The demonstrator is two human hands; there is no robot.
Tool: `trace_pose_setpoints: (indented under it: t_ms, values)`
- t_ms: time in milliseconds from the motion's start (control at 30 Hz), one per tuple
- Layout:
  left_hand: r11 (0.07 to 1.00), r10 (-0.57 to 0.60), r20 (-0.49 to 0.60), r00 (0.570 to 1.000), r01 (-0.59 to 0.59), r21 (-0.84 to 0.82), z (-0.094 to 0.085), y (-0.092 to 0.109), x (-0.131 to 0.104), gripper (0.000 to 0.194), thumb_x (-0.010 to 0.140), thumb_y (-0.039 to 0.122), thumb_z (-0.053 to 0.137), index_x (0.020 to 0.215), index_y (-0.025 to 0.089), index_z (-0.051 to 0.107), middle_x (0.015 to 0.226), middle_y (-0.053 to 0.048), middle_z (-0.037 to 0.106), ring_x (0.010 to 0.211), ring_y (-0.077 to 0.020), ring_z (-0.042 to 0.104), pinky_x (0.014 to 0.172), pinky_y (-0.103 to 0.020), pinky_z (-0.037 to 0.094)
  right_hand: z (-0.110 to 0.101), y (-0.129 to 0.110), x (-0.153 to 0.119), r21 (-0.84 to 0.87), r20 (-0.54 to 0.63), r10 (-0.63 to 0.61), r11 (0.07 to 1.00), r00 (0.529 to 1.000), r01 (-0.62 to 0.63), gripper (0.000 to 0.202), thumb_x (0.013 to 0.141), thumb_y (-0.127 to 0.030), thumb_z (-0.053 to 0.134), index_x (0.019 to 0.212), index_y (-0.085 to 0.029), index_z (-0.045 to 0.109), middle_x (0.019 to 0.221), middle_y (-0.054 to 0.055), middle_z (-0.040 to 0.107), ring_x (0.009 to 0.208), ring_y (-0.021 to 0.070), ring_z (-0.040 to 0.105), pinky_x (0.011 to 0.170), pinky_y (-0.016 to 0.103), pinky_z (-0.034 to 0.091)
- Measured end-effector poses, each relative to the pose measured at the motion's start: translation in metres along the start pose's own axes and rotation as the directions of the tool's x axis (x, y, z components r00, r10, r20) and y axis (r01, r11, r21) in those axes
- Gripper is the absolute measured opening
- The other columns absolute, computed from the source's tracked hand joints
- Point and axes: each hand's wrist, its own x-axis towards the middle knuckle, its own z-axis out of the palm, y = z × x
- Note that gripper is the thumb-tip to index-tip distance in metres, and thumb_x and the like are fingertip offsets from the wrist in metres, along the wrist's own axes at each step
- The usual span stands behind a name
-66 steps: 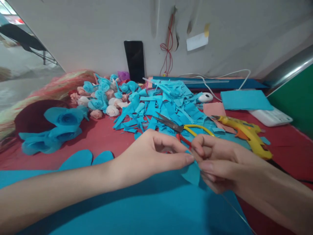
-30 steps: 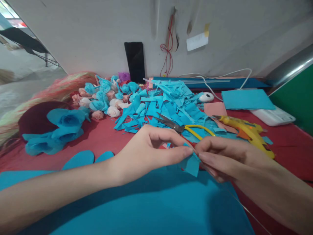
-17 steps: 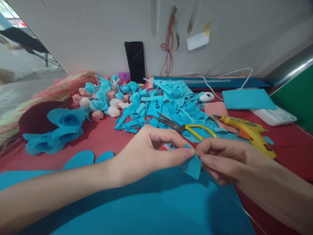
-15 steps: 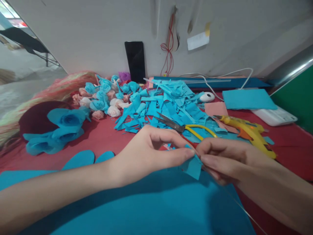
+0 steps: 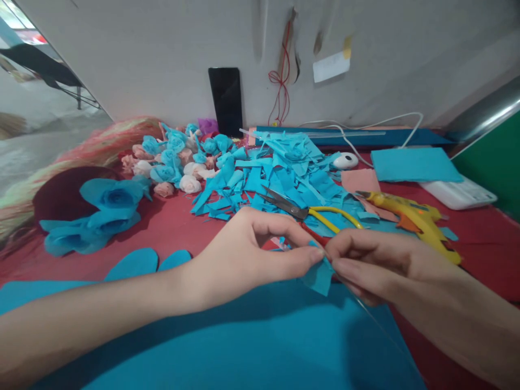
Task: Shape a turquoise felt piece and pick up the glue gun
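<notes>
Red tabletop (image 5: 182,219), pale wall (image 5: 142,54) behind: we worked above a large blue sheet (image 5: 244,341).
Our left hand (image 5: 247,254) pinched a small blue paper piece (image 5: 320,279) between thumb and forefinger; just beside it our right hand (image 5: 377,265) gripped a thin wire (image 5: 366,309), fingertips drawn together. We could not tell whether these touched the paper. Beyond lay a yellow-handled tool (image 5: 301,212) and a yellow glue gun (image 5: 422,219).
</notes>
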Motion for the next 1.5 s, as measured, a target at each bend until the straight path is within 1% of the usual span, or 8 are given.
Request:
trace_pose_setpoints:
  t_ms: [233,433,633,833,1000,1100,1200,1500]
  values:
    - [0.999,0.011,-0.019,1.0,-0.011,0.031,0.001,0.0,-0.001,0.012,0.074,0.022,0.058,0.066,0.014,0.06,0.062,0.002,0.058,0.053,-0.0058,0.046,0.05,-0.017,0.038,0.002,-0.001,0.001,0.013,-0.025,0.002,1.0,1.0,-0.002,0.009,0.069,-0.026,0.055,0.061,-0.021,0.056,0.051,-0.005,0.04,0.042,0.0051,0.03,0.036,0.017,0.023]
    - [0.997,-0.033,-0.056,0.998,0.037,0.074,0.002,-0.001,-0.002,0.011,0.072,0.022,0.058,0.067,0.014,0.061,0.065,-0.001,0.06,0.059,-0.0091,0.05,0.052,-0.019,0.04,0.014,-0.004,-0.003,-0.058,-0.237,0.051,0.996,0.97,-0.066,0.012,0.062,-0.03,0.053,0.055,-0.02,0.055,0.051,-0.004,0.041,0.045,0.0062,0.033,0.04,0.019,0.024]
    - [0.992,-0.086,-0.05,0.995,0.09,0.087,0.002,-0.001,0.001,0.015,0.073,0.026,0.057,0.067,0.013,0.063,0.064,0.0,0.061,0.048,-0.0047,0.043,0.04,-0.014,0.034,0.015,0.0,-0.004,-0.296,-0.265,-0.097,0.955,0.959,0.015,0.016,0.067,-0.032,0.048,0.059,-0.021,0.057,0.048,-0.003,0.041,0.042,0.0094,0.032,0.039,0.023,0.023]
    - [0.991,-0.115,-0.032,0.993,0.112,-0.078,0.003,0.0,0.002,0.014,0.074,0.026,0.058,0.069,0.016,0.066,0.063,0.003,0.06,0.056,-0.0061,0.05,0.047,-0.014,0.039,0.012,0.002,-0.005,-0.391,-0.292,-0.219,0.916,0.931,0.093,0.016,0.068,-0.028,0.046,0.055,-0.022,0.052,0.044,-0.004,0.034,0.04,0.009,0.028,0.034,0.023,0.021]
    - [0.984,-0.029,-0.022,0.999,0.024,-0.176,-0.001,0.0,0.001,0.023,0.081,0.024,0.049,0.072,0.017,0.068,0.064,0.001,0.061,0.071,-0.0088,0.056,0.068,-0.016,0.045,0.01,-0.004,-0.008,-0.375,-0.303,-0.205,0.924,0.931,0.082,0.016,0.069,-0.027,0.045,0.058,-0.022,0.056,0.053,-0.001,0.051,0.044,0.011,0.04,0.039,0.023,0.03]
    - [0.965,-0.017,0.027,0.999,0.024,-0.26,-0.003,-0.002,0.002,0.021,0.083,0.02,0.047,0.078,0.019,0.068,0.066,0.002,0.06,0.066,-0.0075,0.058,0.067,-0.017,0.047,0.005,-0.003,-0.008,-0.287,-0.287,-0.124,0.957,0.95,0.038,0.014,0.071,-0.029,0.048,0.059,-0.024,0.055,0.056,-0.001,0.053,0.049,0.0119,0.045,0.038,0.02,0.034]
    - [0.955,0.0,0.078,0.997,0.023,-0.294,-0.001,-0.006,0.004,0.013,0.079,0.015,0.053,0.081,0.019,0.066,0.07,0.003,0.06,0.059,-0.0045,0.056,0.061,-0.015,0.048,0.002,0.001,-0.006,-0.151,-0.211,-0.164,0.979,0.964,0.134,0.013,0.071,-0.028,0.051,0.06,-0.024,0.056,0.051,-0.003,0.048,0.042,0.0094,0.04,0.033,0.017,0.032]
    - [0.943,0.323,0.011,0.946,-0.322,0.083,-0.001,-0.004,-0.001,0.018,0.069,0.011,0.064,0.086,0.017,0.064,0.087,-0.001,0.063,0.083,-0.0108,0.057,0.077,-0.019,0.047,0.015,-0.006,-0.008,0.04,-0.208,0.009,0.999,0.978,-0.001,0.009,0.061,-0.023,0.052,0.051,-0.022,0.053,0.048,-0.004,0.042,0.043,0.0079,0.035,0.039,0.018,0.027]
